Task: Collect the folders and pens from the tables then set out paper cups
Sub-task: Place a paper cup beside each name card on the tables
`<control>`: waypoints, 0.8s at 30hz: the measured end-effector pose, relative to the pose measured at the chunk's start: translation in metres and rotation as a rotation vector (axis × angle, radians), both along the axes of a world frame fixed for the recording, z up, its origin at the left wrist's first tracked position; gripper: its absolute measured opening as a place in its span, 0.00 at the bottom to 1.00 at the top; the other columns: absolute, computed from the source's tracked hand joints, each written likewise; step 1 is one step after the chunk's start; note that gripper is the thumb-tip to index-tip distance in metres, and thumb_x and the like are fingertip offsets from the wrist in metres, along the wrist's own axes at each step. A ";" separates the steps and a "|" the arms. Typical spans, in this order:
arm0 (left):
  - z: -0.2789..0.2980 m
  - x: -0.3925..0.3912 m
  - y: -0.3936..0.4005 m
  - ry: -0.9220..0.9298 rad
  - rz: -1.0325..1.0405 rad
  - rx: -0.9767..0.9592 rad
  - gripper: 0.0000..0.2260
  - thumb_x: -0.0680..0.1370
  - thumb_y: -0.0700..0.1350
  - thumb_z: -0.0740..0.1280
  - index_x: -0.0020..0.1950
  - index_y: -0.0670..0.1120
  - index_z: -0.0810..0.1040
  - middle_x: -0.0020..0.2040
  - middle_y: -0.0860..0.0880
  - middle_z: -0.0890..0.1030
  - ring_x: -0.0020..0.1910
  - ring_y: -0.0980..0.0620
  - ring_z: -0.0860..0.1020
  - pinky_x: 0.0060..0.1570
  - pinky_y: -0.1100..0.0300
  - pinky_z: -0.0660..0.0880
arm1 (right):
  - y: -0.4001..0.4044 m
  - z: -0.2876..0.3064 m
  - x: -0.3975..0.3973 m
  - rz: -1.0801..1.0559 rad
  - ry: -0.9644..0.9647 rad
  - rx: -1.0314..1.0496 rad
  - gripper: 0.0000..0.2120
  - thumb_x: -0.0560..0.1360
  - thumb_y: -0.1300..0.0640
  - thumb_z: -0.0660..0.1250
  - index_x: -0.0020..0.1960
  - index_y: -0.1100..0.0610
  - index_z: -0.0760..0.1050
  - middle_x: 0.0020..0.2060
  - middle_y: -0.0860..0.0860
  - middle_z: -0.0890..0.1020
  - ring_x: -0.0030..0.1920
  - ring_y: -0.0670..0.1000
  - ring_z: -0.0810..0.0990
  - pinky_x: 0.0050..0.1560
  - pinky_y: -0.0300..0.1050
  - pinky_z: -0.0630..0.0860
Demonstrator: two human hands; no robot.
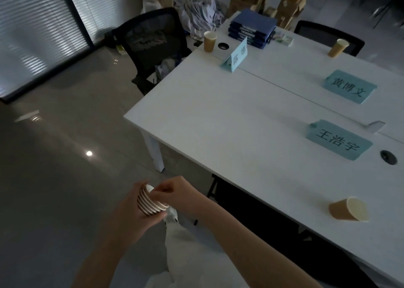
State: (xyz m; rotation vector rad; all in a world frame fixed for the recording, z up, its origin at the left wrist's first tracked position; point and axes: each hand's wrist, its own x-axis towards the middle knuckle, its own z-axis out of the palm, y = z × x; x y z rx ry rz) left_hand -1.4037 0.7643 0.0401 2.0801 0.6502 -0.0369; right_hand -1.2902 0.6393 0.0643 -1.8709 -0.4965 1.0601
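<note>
You stand at the near corner of the white table [229, 121], the largest thing in view and the landmark for everything else. At its far end sits a stack of blue folders [252, 28], already gathered, with a black mesh chair [153, 45] just off the far-left corner. On the tabletop lie two flat teal name cards [338, 140] and a third card standing upright [236, 56] near the folders. Three paper cups are already out: one by the far-left edge [209, 41], one toward the far right [337, 47], one near the front edge [348, 209], which looks tipped in this wide-angle view, though you cannot be sure. No pens can be made out. Off the table's near-left corner, over the floor, your left hand [131, 211] is wrapped around a nested stack of paper cups [150, 200], fingers curled about its side, while your right hand [175, 191] pinches the rim of the top cup with thumb and fingertips. Collection appears finished; you are midway through setting out cups. The next move likely calls for peeling that one cup free without dragging a second, then standing it upright at a place still lacking one.
</note>
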 end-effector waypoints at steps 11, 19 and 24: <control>0.002 0.131 0.153 0.028 0.103 -0.015 0.30 0.56 0.60 0.77 0.56 0.58 0.73 0.44 0.53 0.83 0.43 0.53 0.82 0.44 0.46 0.79 | 0.144 -0.005 0.153 -0.157 0.258 0.122 0.09 0.78 0.63 0.60 0.44 0.60 0.78 0.38 0.57 0.82 0.31 0.43 0.80 0.34 0.31 0.76; 0.012 0.267 0.231 -0.005 0.220 -0.101 0.30 0.64 0.46 0.81 0.61 0.51 0.70 0.51 0.52 0.79 0.49 0.49 0.79 0.47 0.55 0.74 | 0.183 -0.014 0.259 -0.305 0.282 0.013 0.11 0.77 0.64 0.59 0.55 0.64 0.78 0.43 0.55 0.85 0.42 0.51 0.84 0.56 0.48 0.80; 0.000 0.361 0.256 -0.010 0.224 -0.236 0.25 0.69 0.48 0.78 0.60 0.47 0.70 0.50 0.51 0.76 0.45 0.59 0.75 0.40 0.63 0.70 | 0.201 -0.025 0.294 -0.274 0.319 -0.025 0.14 0.76 0.55 0.65 0.60 0.58 0.77 0.54 0.55 0.83 0.51 0.50 0.82 0.56 0.46 0.79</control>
